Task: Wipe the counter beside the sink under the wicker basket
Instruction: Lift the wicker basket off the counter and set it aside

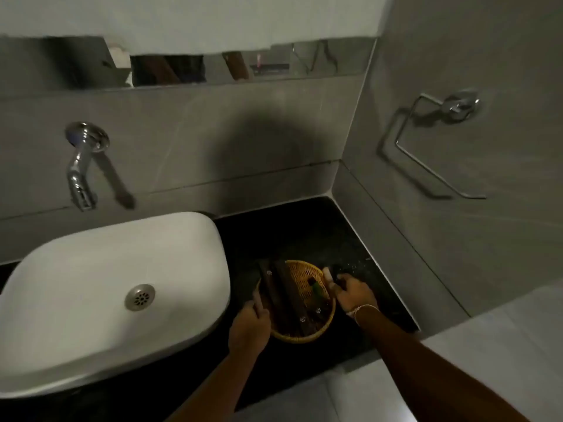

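Holding the wicker basket [300, 303] by its rim, I have my left hand [249, 328] closed on the sink side and my right hand [355, 293] closed on the opposite side, together with something pale I cannot identify. It sits at the counter's [304, 229] front edge, just beside the sink [115, 293]. I judge it light, stiff, but its loose dark contents may slide, so keep it level.
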